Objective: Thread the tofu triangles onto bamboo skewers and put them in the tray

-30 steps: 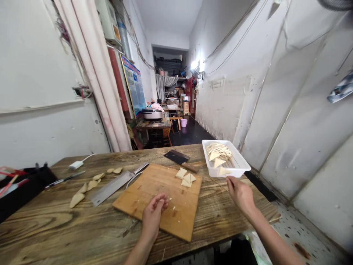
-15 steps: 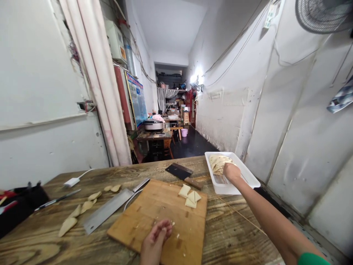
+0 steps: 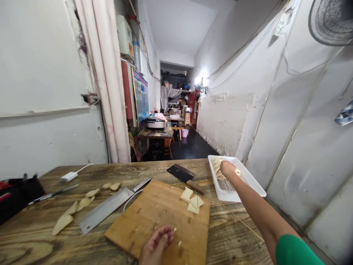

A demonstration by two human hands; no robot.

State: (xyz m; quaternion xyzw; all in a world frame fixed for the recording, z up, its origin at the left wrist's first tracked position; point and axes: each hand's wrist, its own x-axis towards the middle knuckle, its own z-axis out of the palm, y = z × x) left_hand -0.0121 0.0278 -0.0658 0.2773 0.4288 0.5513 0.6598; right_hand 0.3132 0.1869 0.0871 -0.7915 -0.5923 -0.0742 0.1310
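My right hand reaches into a white plastic tray at the table's far right, resting on the pale triangular slices and thin skewers inside; its fingers are hidden. My left hand lies on the near part of a wooden cutting board, fingers loosely curled with nothing visible in them. Three pale triangular slices lie at the board's far right corner. A thin bamboo skewer lies on the table under my right forearm.
A steel cleaver lies left of the board, a dark cleaver behind it. Pale trimmings and a small knife lie further left, beside a black bag. A white charger sits at the back.
My right hand moved from the table's front edge up into the white tray and further in. The left hand stayed on the board. The camera tilted up slightly.
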